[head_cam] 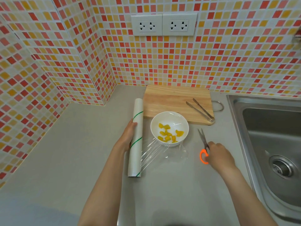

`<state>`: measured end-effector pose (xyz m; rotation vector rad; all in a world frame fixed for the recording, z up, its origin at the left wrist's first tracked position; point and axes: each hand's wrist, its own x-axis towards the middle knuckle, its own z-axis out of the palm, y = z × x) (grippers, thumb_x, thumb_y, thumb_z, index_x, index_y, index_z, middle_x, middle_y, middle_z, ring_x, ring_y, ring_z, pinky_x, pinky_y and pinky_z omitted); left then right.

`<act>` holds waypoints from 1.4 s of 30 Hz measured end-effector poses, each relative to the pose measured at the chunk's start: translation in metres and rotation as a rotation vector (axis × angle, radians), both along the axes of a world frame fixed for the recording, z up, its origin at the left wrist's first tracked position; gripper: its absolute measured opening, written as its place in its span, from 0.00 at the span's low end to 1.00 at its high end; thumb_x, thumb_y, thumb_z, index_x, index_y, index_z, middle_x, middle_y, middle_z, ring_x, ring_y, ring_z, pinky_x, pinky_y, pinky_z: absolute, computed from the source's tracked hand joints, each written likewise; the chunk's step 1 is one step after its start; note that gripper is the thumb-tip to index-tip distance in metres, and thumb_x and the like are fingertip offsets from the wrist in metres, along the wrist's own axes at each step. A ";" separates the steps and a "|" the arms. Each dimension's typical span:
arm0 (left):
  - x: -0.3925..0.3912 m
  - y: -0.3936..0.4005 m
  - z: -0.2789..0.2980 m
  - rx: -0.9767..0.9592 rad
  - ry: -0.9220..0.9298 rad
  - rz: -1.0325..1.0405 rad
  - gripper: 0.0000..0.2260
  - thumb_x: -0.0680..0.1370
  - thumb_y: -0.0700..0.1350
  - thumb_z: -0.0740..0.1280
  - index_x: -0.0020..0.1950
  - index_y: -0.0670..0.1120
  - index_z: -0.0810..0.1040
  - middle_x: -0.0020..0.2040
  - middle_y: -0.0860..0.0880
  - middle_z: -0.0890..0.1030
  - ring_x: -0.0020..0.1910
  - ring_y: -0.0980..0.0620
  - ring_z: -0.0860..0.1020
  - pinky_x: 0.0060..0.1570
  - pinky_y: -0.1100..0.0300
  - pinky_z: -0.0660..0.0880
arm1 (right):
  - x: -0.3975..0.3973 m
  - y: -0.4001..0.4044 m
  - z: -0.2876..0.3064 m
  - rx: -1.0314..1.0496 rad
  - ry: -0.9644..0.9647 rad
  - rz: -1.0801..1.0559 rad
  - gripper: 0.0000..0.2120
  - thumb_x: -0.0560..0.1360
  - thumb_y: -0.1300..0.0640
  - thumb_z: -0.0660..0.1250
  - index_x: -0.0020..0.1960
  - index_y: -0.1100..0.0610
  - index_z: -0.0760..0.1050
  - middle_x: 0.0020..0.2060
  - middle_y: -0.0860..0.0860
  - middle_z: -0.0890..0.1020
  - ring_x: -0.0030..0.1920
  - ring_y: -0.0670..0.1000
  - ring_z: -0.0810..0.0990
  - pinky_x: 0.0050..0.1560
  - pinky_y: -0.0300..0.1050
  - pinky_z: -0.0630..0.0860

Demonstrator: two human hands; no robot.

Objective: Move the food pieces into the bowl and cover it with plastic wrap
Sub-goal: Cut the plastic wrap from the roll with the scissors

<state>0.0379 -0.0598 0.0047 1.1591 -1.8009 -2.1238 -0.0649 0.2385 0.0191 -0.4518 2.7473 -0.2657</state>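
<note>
A white bowl (169, 116) stands on the grey counter and holds several yellow food pieces (169, 134). Clear plastic wrap (161, 152) runs from the roll across the bowl, with loose film lying on the counter in front of it. The white roll of wrap (136, 159), marked with green lines, lies left of the bowl. My left hand (128, 132) grips the roll around its middle. My right hand (218, 154) rests on the orange handles of the scissors (203, 142), which lie right of the bowl with blades slightly apart.
A wooden cutting board (172, 100) lies behind the bowl with metal tongs (200, 110) on its right side. A steel sink (268, 137) is set in the counter at the right. A tiled wall with sockets (163, 25) rises behind.
</note>
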 end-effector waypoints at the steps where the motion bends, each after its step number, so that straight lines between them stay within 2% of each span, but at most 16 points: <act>1: 0.001 0.000 0.000 0.010 -0.009 0.004 0.17 0.79 0.48 0.54 0.67 0.53 0.69 0.45 0.48 0.77 0.40 0.50 0.74 0.40 0.56 0.74 | 0.002 0.001 0.001 0.023 0.021 0.007 0.11 0.74 0.57 0.62 0.53 0.61 0.71 0.49 0.60 0.76 0.50 0.63 0.77 0.41 0.47 0.69; 3: 0.001 0.000 0.000 0.031 -0.014 0.009 0.18 0.80 0.48 0.53 0.69 0.51 0.68 0.49 0.45 0.77 0.40 0.50 0.75 0.41 0.56 0.73 | 0.006 0.005 0.002 0.078 0.058 0.021 0.09 0.74 0.57 0.61 0.52 0.61 0.71 0.49 0.60 0.78 0.50 0.62 0.77 0.41 0.47 0.69; 5: 0.002 0.000 -0.001 0.046 -0.017 0.015 0.18 0.80 0.48 0.53 0.69 0.49 0.68 0.53 0.44 0.76 0.41 0.50 0.74 0.42 0.56 0.73 | 0.013 0.011 0.006 0.040 0.043 0.011 0.06 0.74 0.58 0.61 0.47 0.60 0.73 0.46 0.60 0.80 0.48 0.62 0.79 0.39 0.46 0.69; 7: 0.003 0.000 -0.001 0.052 -0.011 0.022 0.18 0.80 0.48 0.53 0.69 0.48 0.68 0.53 0.43 0.75 0.40 0.50 0.74 0.41 0.56 0.73 | 0.018 0.022 0.016 -0.211 -0.109 -0.052 0.03 0.71 0.62 0.63 0.42 0.56 0.76 0.38 0.59 0.82 0.38 0.59 0.80 0.32 0.42 0.70; 9: 0.003 0.000 0.000 0.061 -0.002 0.024 0.18 0.80 0.48 0.53 0.69 0.48 0.67 0.53 0.43 0.75 0.40 0.50 0.74 0.39 0.56 0.73 | 0.028 0.032 0.032 -0.539 -0.367 -0.132 0.14 0.69 0.70 0.64 0.46 0.53 0.77 0.34 0.59 0.83 0.28 0.54 0.79 0.24 0.39 0.69; 11: 0.002 0.000 0.000 0.092 0.004 0.026 0.18 0.80 0.48 0.53 0.69 0.48 0.67 0.50 0.43 0.75 0.38 0.49 0.74 0.37 0.55 0.75 | 0.044 0.038 0.043 -0.718 -0.556 -0.083 0.16 0.68 0.72 0.64 0.50 0.56 0.77 0.33 0.61 0.83 0.28 0.54 0.79 0.21 0.37 0.67; 13: 0.001 0.000 0.001 0.129 0.017 0.034 0.17 0.80 0.48 0.53 0.68 0.47 0.67 0.46 0.43 0.75 0.34 0.49 0.76 0.37 0.53 0.76 | 0.070 0.029 0.048 -0.697 -0.753 0.054 0.14 0.66 0.65 0.69 0.51 0.57 0.77 0.31 0.56 0.82 0.27 0.51 0.77 0.21 0.36 0.65; 15: 0.000 0.000 0.002 0.136 0.026 0.035 0.17 0.80 0.47 0.53 0.67 0.48 0.67 0.45 0.42 0.75 0.30 0.49 0.78 0.37 0.53 0.76 | 0.095 0.013 0.044 -0.569 -0.953 0.165 0.16 0.67 0.58 0.74 0.52 0.59 0.74 0.33 0.49 0.81 0.29 0.49 0.78 0.20 0.36 0.64; 18: 0.000 0.001 0.004 0.128 0.031 0.032 0.16 0.80 0.48 0.53 0.66 0.48 0.67 0.48 0.40 0.75 0.27 0.50 0.80 0.36 0.54 0.76 | 0.116 -0.013 0.033 -0.478 -1.092 0.234 0.14 0.70 0.51 0.70 0.51 0.57 0.71 0.36 0.48 0.78 0.37 0.51 0.81 0.22 0.35 0.65; 22: 0.003 0.004 0.003 0.106 0.033 0.051 0.16 0.80 0.48 0.53 0.66 0.49 0.69 0.44 0.46 0.76 0.34 0.50 0.77 0.37 0.56 0.75 | 0.124 -0.044 0.027 -0.529 -1.108 0.202 0.18 0.67 0.45 0.70 0.49 0.54 0.70 0.34 0.45 0.79 0.40 0.51 0.83 0.21 0.36 0.67; 25: 0.002 0.003 0.000 0.071 0.032 0.051 0.17 0.80 0.47 0.53 0.67 0.48 0.69 0.43 0.47 0.76 0.37 0.50 0.74 0.38 0.56 0.73 | 0.125 -0.060 0.022 -0.577 -1.082 0.145 0.19 0.68 0.43 0.71 0.48 0.54 0.69 0.34 0.49 0.78 0.38 0.52 0.84 0.20 0.36 0.67; 28: 0.002 0.003 0.001 0.075 0.026 0.052 0.17 0.80 0.47 0.53 0.68 0.48 0.69 0.44 0.46 0.76 0.38 0.50 0.74 0.39 0.56 0.73 | 0.123 -0.073 0.015 -0.636 -0.984 0.070 0.23 0.63 0.43 0.75 0.46 0.56 0.69 0.31 0.53 0.78 0.35 0.57 0.83 0.19 0.36 0.65; 32: 0.003 0.004 0.001 0.079 0.025 0.055 0.18 0.80 0.48 0.53 0.68 0.48 0.68 0.49 0.44 0.76 0.39 0.50 0.74 0.41 0.55 0.73 | 0.124 -0.084 0.011 -0.633 -0.864 0.053 0.28 0.54 0.36 0.75 0.42 0.53 0.71 0.28 0.51 0.78 0.32 0.56 0.84 0.19 0.35 0.63; 36: 0.004 0.003 0.002 0.084 0.035 0.060 0.16 0.80 0.47 0.53 0.66 0.47 0.69 0.49 0.43 0.76 0.39 0.50 0.74 0.44 0.54 0.72 | 0.121 -0.089 0.005 -0.671 -0.781 -0.006 0.25 0.51 0.32 0.75 0.33 0.49 0.72 0.24 0.51 0.78 0.24 0.56 0.82 0.18 0.34 0.61; 38: 0.003 0.003 0.004 0.093 0.050 0.060 0.13 0.80 0.47 0.53 0.62 0.48 0.71 0.46 0.44 0.77 0.38 0.50 0.74 0.44 0.54 0.72 | 0.121 -0.090 0.001 -0.702 -0.752 -0.034 0.23 0.50 0.32 0.75 0.28 0.49 0.73 0.23 0.52 0.77 0.21 0.56 0.78 0.20 0.35 0.64; 42: 0.003 0.004 0.006 0.115 0.070 0.065 0.11 0.80 0.46 0.52 0.58 0.49 0.71 0.48 0.41 0.76 0.38 0.49 0.74 0.43 0.54 0.72 | 0.121 -0.089 -0.003 -0.725 -0.729 -0.051 0.23 0.52 0.33 0.75 0.27 0.51 0.72 0.20 0.54 0.76 0.17 0.54 0.74 0.21 0.34 0.66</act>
